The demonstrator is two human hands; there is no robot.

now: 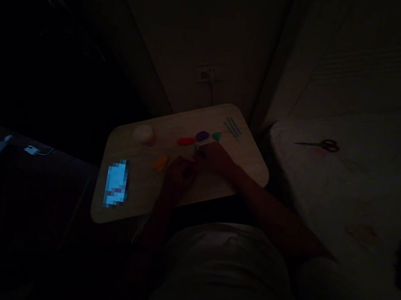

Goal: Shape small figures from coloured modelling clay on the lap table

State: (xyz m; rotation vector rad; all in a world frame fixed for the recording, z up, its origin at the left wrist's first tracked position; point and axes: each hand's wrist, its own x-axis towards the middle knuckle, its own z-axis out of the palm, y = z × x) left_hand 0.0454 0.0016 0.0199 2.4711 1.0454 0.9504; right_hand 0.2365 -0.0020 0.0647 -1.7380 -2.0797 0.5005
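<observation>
On a small pale table in a very dark room, both my hands work close together. My left hand is curled with its fingers pinched; what it grips is too dark to make out. My right hand is closed beside it, and a short blue stick pokes out at its fingertips. Just beyond the hands lie soft-looking lumps: a red one, a purple one and a green one. An orange lump sits left of my left hand.
A lit phone lies on the table's left side, with a pale round tub behind it. Several thin bluish sticks rest at the back right. Scissors lie on a pale surface to the right. A wall socket holds a plug.
</observation>
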